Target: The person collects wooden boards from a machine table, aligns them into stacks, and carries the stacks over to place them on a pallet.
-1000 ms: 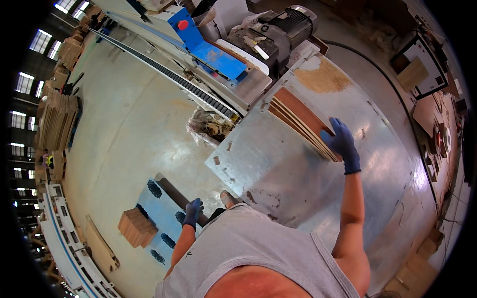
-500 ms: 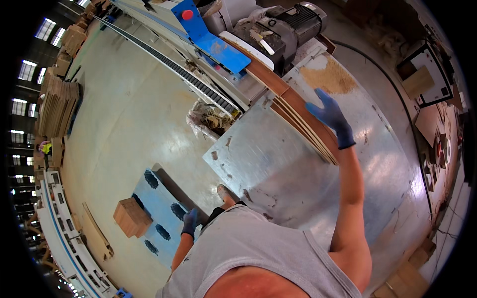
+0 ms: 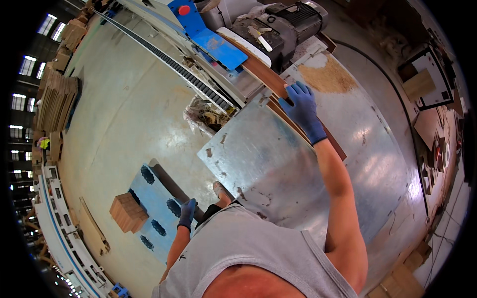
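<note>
My right hand [image 3: 303, 110], in a blue glove, lies palm down on long reddish-brown boards [image 3: 268, 77]. Its fingers are spread over the top board, and one bare fingertip shows. Below that board, the edges of several thin strips [image 3: 288, 119] show along the left side. The far end of the boards runs beside a blue machine guard [image 3: 218, 47]. My left hand [image 3: 187, 212], also blue-gloved, hangs low at my left side near a blue panel with dark holes [image 3: 158, 211]. Its fingers look curled together, with nothing visible in them.
A grey metal table [image 3: 258, 149] carries the boards and a patch of sawdust [image 3: 328, 77]. A dark motor [image 3: 298, 22] and a knife [image 3: 264, 42] are beyond. Wooden blocks [image 3: 128, 212] sit on the blue panel. A debris bag [image 3: 203, 116] stands by the roller conveyor [image 3: 164, 62].
My right hand has come down from above the boards, moving left and away from me onto the top one. The view has shifted slightly; my left hand stays by the blue panel.
</note>
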Tool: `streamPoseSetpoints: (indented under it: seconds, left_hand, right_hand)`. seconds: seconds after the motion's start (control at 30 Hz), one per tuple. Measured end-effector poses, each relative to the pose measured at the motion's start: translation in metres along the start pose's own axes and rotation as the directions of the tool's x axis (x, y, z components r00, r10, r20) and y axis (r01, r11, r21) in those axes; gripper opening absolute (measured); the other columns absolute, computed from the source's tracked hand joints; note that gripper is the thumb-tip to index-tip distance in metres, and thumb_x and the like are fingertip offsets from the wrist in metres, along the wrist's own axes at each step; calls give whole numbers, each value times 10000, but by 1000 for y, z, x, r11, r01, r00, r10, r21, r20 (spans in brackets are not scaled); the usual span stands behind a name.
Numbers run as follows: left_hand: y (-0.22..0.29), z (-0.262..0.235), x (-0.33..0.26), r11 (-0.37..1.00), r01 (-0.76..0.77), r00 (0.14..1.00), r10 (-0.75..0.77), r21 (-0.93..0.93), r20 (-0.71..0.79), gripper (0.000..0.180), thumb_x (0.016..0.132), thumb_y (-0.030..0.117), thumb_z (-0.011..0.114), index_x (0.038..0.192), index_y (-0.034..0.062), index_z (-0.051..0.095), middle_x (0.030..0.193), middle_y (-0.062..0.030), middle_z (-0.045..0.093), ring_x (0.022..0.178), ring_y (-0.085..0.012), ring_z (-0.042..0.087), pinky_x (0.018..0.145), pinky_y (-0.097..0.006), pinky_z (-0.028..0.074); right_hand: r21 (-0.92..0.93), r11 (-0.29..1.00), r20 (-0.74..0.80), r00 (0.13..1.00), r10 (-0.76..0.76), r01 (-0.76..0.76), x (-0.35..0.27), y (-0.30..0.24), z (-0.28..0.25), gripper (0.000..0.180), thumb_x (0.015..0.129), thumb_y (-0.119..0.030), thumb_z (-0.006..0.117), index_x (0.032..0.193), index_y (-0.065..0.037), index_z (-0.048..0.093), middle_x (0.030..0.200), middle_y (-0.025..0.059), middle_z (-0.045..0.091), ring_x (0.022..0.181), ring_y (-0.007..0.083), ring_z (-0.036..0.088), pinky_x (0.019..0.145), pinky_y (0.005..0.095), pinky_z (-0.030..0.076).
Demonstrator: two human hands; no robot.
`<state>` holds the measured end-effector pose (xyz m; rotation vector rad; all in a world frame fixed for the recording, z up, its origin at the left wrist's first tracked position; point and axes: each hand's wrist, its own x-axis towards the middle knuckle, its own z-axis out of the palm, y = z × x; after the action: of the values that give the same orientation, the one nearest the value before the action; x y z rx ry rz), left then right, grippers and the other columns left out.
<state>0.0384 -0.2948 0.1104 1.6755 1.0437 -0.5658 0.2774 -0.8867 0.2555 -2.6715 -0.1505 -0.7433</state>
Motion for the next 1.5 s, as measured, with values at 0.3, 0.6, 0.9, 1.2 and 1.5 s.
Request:
streamPoseSetpoints:
  seconds: [0.3, 0.6, 0.9, 1.2, 1.5]
  left_hand:
    - [-8, 6, 13, 1000, -1, 998, -1, 25, 66, 424, 885, 256, 673, 1175, -53, 670, 982, -113, 687, 761, -209, 643, 691, -330, 548]
    - [35, 37, -4, 985, 3, 993, -23, 171, 116, 447, 919, 321, 643, 1254, 25, 670, 983, -23, 675, 804, -164, 646, 688, -324, 501]
    - [40, 37, -6, 979, -25, 995, 5, 200, 102, 458, 927, 351, 654, 1255, 32, 672, 987, -24, 698, 787, -158, 657, 666, -318, 510]
    - [-1, 18, -6, 998, -2, 998, -2, 67, 58, 470, 890, 335, 679, 1231, 11, 686, 978, -43, 701, 787, -182, 666, 642, -335, 507]
    - [-2, 38, 8, 993, 44, 981, -65, 113, 182, 469, 958, 357, 631, 1325, 64, 633, 1146, -54, 701, 907, -207, 679, 750, -367, 543]
  right_hand:
    - [-55, 990, 116, 984, 135, -129, -121, 17, -114, 472, 778, -192, 771, 1220, -71, 658, 1162, 114, 674, 1230, 402, 568, 1044, 483, 432]
    - [-163, 958, 285, 918, 276, -237, -173, 9, -186, 580, 763, -190, 787, 1300, -53, 613, 1222, 124, 656, 1219, 381, 572, 1034, 475, 444]
    - [238, 855, 506, 810, 296, -461, -67, 65, -103, 723, 884, -396, 734, 1400, 59, 509, 1331, 218, 615, 1251, 342, 584, 1027, 410, 456]
    - [297, 398, 928, 361, 96, -868, -44, 74, -68, 779, 888, -514, 721, 1410, 33, 531, 1268, 102, 643, 1128, 168, 598, 1005, 306, 456]
    - [365, 396, 917, 400, 4, -842, -73, -9, -37, 716, 867, -375, 782, 1394, 47, 543, 1257, 75, 647, 1115, 159, 590, 1003, 308, 463]
